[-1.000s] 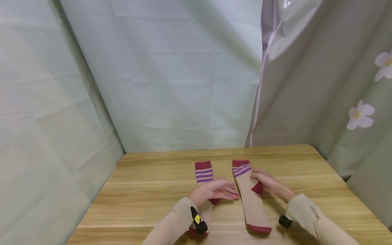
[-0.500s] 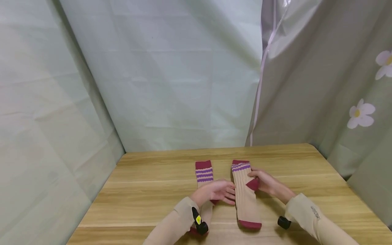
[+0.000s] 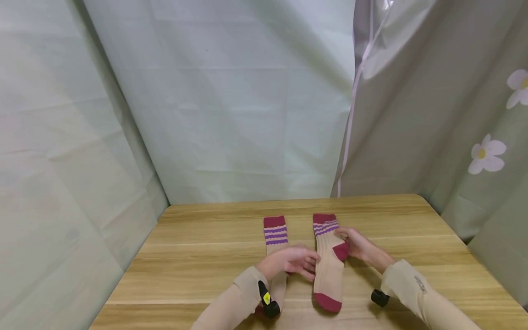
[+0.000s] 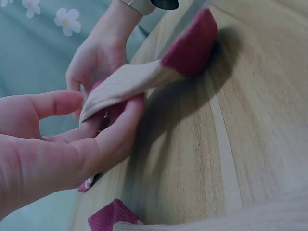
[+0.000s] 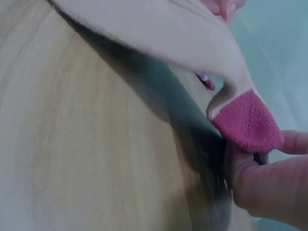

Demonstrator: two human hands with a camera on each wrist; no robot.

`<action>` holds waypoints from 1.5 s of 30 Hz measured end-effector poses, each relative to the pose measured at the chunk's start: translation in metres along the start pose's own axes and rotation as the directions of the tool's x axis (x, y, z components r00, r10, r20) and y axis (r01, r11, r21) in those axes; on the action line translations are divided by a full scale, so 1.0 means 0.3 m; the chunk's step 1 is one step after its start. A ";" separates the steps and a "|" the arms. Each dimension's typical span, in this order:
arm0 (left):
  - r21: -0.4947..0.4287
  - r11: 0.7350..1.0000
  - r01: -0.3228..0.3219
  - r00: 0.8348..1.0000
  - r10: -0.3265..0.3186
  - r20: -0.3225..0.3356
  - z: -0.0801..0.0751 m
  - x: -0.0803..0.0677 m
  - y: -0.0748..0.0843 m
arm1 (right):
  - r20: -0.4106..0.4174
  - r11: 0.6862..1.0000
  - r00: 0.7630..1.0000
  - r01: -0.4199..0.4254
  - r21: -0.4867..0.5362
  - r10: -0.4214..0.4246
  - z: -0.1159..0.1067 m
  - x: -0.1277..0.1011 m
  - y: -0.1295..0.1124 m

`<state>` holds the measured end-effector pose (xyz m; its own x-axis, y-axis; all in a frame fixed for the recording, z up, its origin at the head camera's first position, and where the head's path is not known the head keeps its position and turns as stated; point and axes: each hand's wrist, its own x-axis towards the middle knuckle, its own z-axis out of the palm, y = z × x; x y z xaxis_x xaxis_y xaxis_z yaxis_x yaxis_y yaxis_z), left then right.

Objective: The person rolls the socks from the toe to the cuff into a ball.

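Wood table point(image 3: 198, 256) w/ 2 striped socks point(image 3: 275, 233).

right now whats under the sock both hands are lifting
Bare wooden table and the sock's shadow lie under the right sock, raised by the left hand and right hand. Whether its cuff end touches the table is unclear.

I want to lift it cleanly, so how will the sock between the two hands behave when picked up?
Likely floppy: the lifted sock sags between the left hand and right hand. Probably light, since a pinch raises it. Its ribbed knit looks grippy, not slippery.
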<state>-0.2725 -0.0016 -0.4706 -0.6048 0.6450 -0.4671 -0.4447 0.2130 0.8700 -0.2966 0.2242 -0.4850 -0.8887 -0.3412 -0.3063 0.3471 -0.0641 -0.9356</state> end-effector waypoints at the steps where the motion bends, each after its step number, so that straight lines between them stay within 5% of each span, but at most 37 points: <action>1: 0.003 1.000 0.011 1.000 -0.011 0.015 0.000 -0.003 0.002 | -0.009 1.000 1.000 -0.013 -0.021 0.013 -0.001 0.003 0.002; 11: 0.061 0.988 0.143 0.978 -0.151 0.144 -0.011 -0.032 0.015 | -0.061 0.995 0.998 0.020 -0.095 -0.026 0.002 0.034 0.005; 18: 0.158 0.982 0.104 0.987 -0.121 0.104 -0.015 -0.051 0.014 | -0.108 0.991 0.991 0.067 -0.116 -0.080 0.010 0.067 0.008; 25: 0.149 0.983 0.111 0.988 -0.125 0.087 -0.022 -0.065 0.008 | -0.182 0.988 0.978 0.073 -0.137 -0.098 0.025 0.083 0.016; 35: 0.238 0.970 0.043 0.972 -0.095 0.213 -0.083 -0.090 0.003 | -0.100 0.981 0.977 0.181 -0.067 -0.187 0.025 0.081 0.011; 45: 0.284 0.959 -0.002 0.958 -0.080 0.276 -0.137 -0.110 -0.005 | -0.169 0.990 0.976 0.140 -0.014 -0.140 0.090 0.101 -0.036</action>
<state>-0.2790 -0.0535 -0.4628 -0.3619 0.8032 -0.4732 -0.2377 0.4113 0.8800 -0.3193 0.1893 -0.4795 -0.9664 -0.1651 -0.1973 0.2151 -0.0977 -0.9717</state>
